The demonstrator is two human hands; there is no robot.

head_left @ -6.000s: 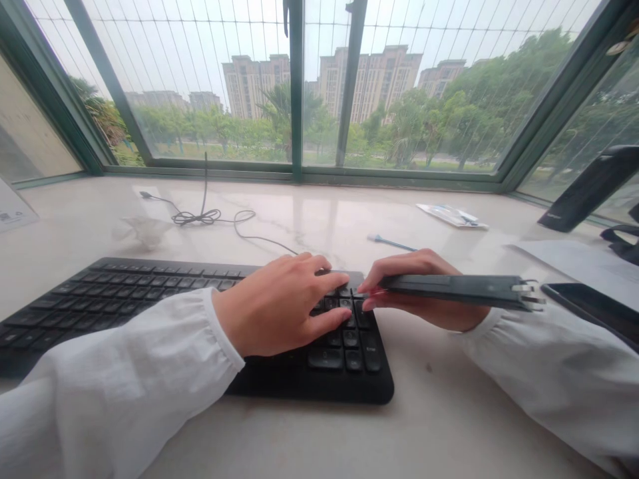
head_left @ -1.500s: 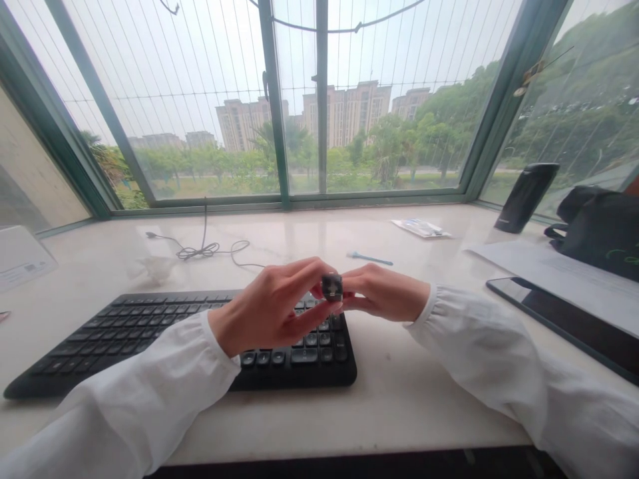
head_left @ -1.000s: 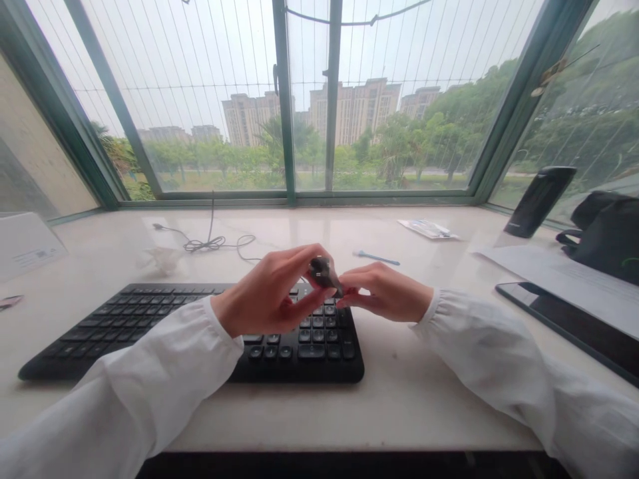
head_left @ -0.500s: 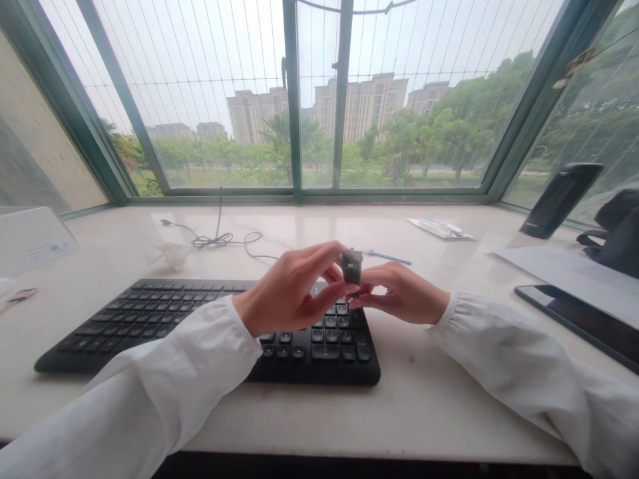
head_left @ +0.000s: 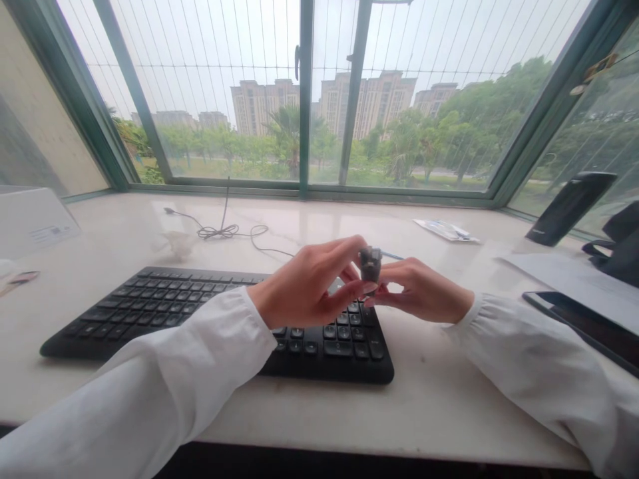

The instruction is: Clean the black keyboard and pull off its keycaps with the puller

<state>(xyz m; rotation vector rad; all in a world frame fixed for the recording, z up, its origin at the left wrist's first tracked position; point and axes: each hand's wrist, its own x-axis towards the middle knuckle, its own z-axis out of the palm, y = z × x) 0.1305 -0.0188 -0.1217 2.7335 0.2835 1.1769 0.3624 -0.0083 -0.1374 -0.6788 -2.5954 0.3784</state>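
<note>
Above the right end of a black keyboard (head_left: pixel 154 306), my left hand (head_left: pixel 317 283) pinches a small dark block-shaped piece (head_left: pixel 370 267) between thumb and fingers. Some light, metal-like bits show at the top of the piece; its exact kind is unclear. My right hand (head_left: pixel 424 287) meets it from the other side, its thumb and fingertips closed on the piece's lower right. The fingertips partly cover the lower end of the piece. Below my left hand and sleeve, part of the keyboard is hidden.
A thin cable (head_left: pixel 219 231) lies coiled behind the keyboard, near crumpled clear plastic (head_left: pixel 177 246). Behind my right hand shows a thin blue stick (head_left: pixel 393 255). To the right are a small packet (head_left: pixel 446 231), white paper (head_left: pixel 574 283), a phone (head_left: pixel 589 329) and a black cylinder (head_left: pixel 572 207).
The camera view has tilted and shifted slightly, so the hands and keyboard appear a little further right. Both hands keep the same grip on the dark piece.
</note>
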